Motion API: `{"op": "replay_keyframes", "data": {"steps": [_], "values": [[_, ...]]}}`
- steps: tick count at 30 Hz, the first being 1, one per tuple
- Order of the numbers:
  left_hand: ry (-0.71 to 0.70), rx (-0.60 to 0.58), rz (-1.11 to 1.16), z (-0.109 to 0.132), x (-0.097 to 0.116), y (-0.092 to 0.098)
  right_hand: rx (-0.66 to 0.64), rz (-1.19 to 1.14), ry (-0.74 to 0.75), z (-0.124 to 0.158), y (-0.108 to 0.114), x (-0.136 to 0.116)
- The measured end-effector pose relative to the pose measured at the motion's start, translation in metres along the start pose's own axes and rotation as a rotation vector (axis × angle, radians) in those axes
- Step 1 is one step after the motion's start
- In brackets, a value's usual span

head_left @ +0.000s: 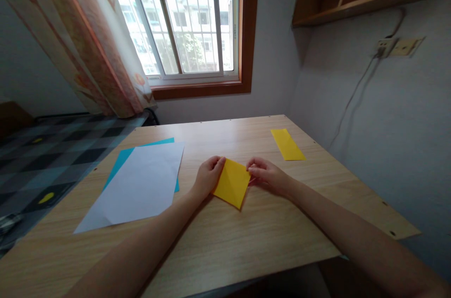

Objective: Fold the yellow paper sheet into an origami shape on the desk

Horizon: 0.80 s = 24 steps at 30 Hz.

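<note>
A folded yellow paper square [232, 183] is tilted up just above the middle of the table. My left hand [208, 173] grips its left side, the thumb lying on top near the upper left corner. At its right corner, my right hand [266, 175] is closed with thumb and forefinger on the paper's edge. Some fingers of both hands are hidden behind the paper or curled under. Faint crease lines run across the square's face.
To the left, a white sheet [141, 190] overlaps a blue sheet [120, 166] on the wooden table [218, 251]. A yellow paper strip [288, 144] lies at the far right. Beyond are a window [190, 21], a curtain [84, 30] and a checked bed [63, 148].
</note>
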<state>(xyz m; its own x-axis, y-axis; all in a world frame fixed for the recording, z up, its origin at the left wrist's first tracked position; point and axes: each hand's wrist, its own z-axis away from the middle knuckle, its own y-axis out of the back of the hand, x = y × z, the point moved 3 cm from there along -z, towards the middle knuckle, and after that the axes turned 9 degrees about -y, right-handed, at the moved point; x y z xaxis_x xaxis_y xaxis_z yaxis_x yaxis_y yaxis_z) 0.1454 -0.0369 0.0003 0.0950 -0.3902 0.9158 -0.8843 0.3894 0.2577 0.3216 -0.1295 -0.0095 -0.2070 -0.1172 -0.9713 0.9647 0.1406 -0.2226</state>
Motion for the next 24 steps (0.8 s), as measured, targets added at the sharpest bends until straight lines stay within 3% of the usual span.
{"op": "replay_keyframes", "data": {"steps": [14, 24], "values": [[-0.250, -0.151, -0.289, 0.016, 0.021, -0.017, 0.108, 0.284, 0.038, -0.004, -0.011, 0.009], [-0.204, -0.200, -0.207, 0.018, 0.017, -0.019, 0.171, 0.330, 0.087, -0.003, -0.011, 0.002]]}}
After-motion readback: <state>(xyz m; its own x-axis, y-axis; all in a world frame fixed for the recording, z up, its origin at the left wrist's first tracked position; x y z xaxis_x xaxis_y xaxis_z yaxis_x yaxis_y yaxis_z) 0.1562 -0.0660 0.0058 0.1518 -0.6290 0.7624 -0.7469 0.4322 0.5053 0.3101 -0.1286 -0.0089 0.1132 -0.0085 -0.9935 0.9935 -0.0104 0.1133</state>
